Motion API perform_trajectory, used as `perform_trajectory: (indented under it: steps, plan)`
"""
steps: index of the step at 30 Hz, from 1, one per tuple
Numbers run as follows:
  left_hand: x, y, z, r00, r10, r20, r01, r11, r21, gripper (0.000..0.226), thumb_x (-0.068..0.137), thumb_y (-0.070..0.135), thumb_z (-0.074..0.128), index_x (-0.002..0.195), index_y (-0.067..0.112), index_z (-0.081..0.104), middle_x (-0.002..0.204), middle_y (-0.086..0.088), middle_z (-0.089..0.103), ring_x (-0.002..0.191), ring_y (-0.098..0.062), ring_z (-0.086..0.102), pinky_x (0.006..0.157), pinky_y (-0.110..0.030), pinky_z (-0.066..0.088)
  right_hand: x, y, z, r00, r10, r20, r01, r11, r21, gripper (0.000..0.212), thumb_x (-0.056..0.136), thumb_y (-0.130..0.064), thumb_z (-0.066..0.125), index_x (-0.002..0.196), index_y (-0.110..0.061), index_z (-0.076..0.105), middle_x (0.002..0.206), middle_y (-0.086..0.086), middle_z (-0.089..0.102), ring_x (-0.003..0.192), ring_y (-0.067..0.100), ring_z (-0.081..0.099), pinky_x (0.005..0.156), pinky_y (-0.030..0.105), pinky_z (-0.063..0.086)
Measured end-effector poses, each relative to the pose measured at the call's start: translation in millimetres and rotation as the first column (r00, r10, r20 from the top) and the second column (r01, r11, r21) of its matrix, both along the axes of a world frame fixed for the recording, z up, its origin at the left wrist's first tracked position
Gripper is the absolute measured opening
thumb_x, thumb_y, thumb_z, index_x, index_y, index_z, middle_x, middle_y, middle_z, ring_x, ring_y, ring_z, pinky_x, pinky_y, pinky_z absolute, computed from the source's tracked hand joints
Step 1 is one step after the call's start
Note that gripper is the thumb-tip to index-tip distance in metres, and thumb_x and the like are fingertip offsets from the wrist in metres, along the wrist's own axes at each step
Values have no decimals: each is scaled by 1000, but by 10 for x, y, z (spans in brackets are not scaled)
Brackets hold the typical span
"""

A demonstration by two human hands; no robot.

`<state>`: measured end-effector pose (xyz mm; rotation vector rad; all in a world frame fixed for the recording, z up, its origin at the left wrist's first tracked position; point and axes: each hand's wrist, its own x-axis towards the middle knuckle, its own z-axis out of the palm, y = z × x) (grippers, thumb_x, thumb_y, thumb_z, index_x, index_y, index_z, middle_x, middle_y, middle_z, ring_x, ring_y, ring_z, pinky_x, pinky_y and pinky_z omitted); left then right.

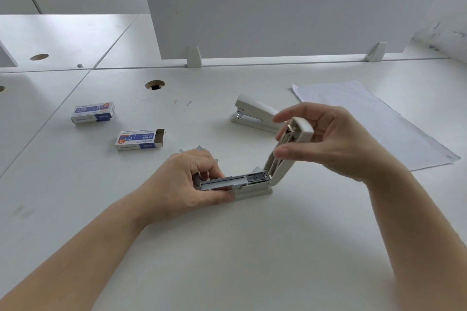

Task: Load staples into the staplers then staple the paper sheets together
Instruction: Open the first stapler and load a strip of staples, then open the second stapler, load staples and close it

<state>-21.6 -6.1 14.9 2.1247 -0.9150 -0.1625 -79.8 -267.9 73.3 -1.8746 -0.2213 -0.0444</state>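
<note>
1. Here, an open stapler (255,184) sits on the white desk (252,247) near the person, its base flat and its lid swung up almost upright on the right side.
2. The left hand (182,184) is closed around the front end of the base and the metal staple channel (227,182), thumb on the near side and fingers curled over the far side.
3. The right hand (328,139) holds the raised lid (298,134) near its top, thumb on the near edge and fingers spread loosely behind it.
4. A strip of staples appears to lie in the channel, though how full it is cannot be told.
5. A few loose silvery bits (199,148) lie on the desk just behind the left hand; they are too small to identify.
6. A 2nd stapler (252,115) stands closed on the desk behind the open one, partly hidden by the right hand.
7. Paper sheets (379,124) lie flat on the desk to the right, beyond the right hand.
8. 2 staple boxes rest on the left: the nearer box (139,139) has its right end flap open, and the farther box (93,112) is closed.
9. A white divider panel (278,17) stands along the back of the desk.
</note>
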Motion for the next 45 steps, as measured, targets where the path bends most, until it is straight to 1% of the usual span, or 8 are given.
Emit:
perform_trajectory:
  steps: [3,11,17,29,32,37,41,45]
  plan:
    - [4,-7,-34,1000,11,13,-11,1000,-10,25,66,49,79,73,27,68,76,4,59,76,-18,53,66,-24,43,27,161,-69,997,30,70,-25,997,-75,40,60,-50,88,93,-31,77,88,-5,76,88,24,72,89,51,55]
    - [69,117,49,1000,18,12,-20,988,153,48,56,55,85,97,36,69,87,15,60,91,-8,53,76,-19,45,53,280,-203,991,113,66,-80,921,-380,31,69,-50,78,97,-36,77,91,-7,65,83,9,58,74,13,46]
    - [114,237,124,997,36,-69,-24,985,171,25,68,35,84,90,34,74,90,8,61,87,-10,58,74,-17,47,49,264,-241,994,100,34,-64,832,-551,28,76,-49,79,103,-42,76,90,-11,59,82,5,55,69,7,39]
    - [122,251,86,997,56,-45,-50,992,120,20,79,13,72,86,32,73,85,5,65,79,-18,61,71,-23,50,47,276,-279,996,82,-42,-91,790,-607,30,80,-56,72,107,-43,71,96,-15,59,89,5,58,72,17,45]
    - [129,245,67,994,111,3,-111,989,97,21,79,10,71,83,30,71,84,13,67,76,-15,61,67,-19,50,40,296,-290,997,76,-22,-74,785,-615,27,81,-54,72,105,-41,72,93,-16,59,87,4,58,70,16,45]
    - [153,193,-2,970,242,31,-243,970,3,15,80,13,75,83,27,70,84,15,69,72,-11,62,66,-15,50,47,331,-311,997,73,-37,-81,777,-625,25,82,-56,70,90,-32,70,86,-8,58,75,10,57,66,31,51]
    - [162,153,-46,949,315,31,-313,949,-49,12,79,18,77,84,28,71,80,10,71,77,-6,64,61,-13,51,23,308,-285,989,108,-96,-144,801,-581,37,76,-66,69,90,-32,73,88,-7,62,73,12,60,66,34,55]
    - [189,126,-65,945,308,112,-307,951,-34,10,81,18,75,88,25,71,83,13,71,81,-3,64,70,-6,46,18,180,-195,995,57,-86,-91,879,-468,54,72,-85,50,93,-41,75,87,-3,72,78,18,66,75,42,57]
